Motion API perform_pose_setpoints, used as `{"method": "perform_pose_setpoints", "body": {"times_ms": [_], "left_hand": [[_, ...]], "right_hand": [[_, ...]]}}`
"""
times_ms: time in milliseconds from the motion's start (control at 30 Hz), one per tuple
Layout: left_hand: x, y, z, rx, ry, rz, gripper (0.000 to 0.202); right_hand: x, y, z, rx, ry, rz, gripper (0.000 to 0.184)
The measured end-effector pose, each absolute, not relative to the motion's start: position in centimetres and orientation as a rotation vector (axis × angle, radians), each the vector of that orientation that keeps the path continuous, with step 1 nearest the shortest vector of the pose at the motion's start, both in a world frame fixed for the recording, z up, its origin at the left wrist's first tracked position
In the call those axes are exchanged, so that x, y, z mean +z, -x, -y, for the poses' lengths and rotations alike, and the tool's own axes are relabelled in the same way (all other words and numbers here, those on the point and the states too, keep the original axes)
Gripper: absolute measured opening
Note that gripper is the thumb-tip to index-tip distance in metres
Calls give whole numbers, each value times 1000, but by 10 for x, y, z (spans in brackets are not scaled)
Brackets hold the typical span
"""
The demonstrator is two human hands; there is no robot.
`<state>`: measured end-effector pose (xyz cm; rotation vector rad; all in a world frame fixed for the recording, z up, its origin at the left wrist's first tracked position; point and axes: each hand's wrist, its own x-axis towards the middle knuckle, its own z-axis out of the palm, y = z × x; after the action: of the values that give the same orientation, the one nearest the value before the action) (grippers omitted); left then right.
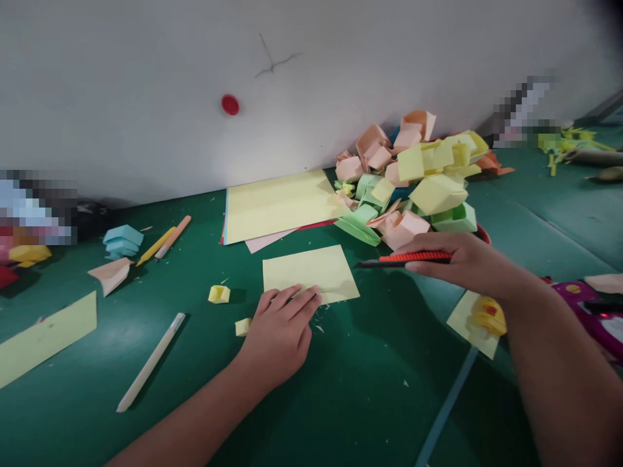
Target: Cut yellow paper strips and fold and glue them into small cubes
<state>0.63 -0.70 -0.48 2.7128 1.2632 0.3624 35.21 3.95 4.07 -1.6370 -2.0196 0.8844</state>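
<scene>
My left hand (285, 327) lies with fingers outstretched on the near edge of a pale yellow sheet of paper (309, 269), pressing it to the green table. In my right hand (462, 259) is a red and black utility knife (416, 258), its dark tip pointing left, just off the sheet's right edge. Beside my left hand sits a small folded yellow paper piece (242, 327), partly covered by the fingers. Another small yellow paper box (219, 294) stands a little farther left.
A heap of folded paper boxes (438, 191) rises behind my right hand. Stacked paper sheets (282, 204) lie against the white wall. A rolled white paper stick (150, 363), pencils and a yellow strip (53, 337) lie left. Under my right arm is a yellow object (488, 316) on paper.
</scene>
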Motion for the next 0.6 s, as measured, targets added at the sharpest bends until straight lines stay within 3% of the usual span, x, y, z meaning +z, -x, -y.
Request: {"method": "perform_pose_setpoints", "body": {"times_ms": [433,600], "left_hand": [[-1,-5,5,357,-2713,-1183,46],[-3,-4,8,391,-2753,-1081,45]], "right_hand": [[20,-272,-38,811,1573,1838,33],[13,-280,-42,869,1627,1687,49]]}}
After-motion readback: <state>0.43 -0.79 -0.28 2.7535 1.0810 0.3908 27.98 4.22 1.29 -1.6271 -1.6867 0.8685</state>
